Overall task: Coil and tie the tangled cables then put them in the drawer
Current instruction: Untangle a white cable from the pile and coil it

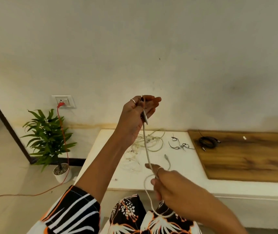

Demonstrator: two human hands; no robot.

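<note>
The left hand (139,109) is raised in front of the wall, thumb pressed against the side of the forefinger, pinching the plug end of a white cable (146,146); the other fingers stretch out loosely to the right, and a ring sits on one finger. From that pinch the cable drops almost straight down to the right hand (167,181), which is lower and nearer the body. There the cable passes between the thumb and curled fingers, which close round it; this hand also wears a ring. Below the right hand the cable bends into a loop that hangs over the patterned lap and runs back under the wrist. Its free end, with a small grey connector (166,157), rises just beyond the right hand's knuckles.

Behind the stretched cable, on the low white table (111,173), lies a tangle of white cables (149,141), partly hidden by the left forearm. To the right of that tangle lie a few thin black ties (180,146), apart from it. Farther right, on a dark wooden board (253,159) that rests on the same surface, lies a coiled black cable (208,142).

Far left of the raised hand, a potted plant (48,141) stands on the floor beneath a wall socket (63,100), from which an orange cord (64,141) runs down and across the floor.
</note>
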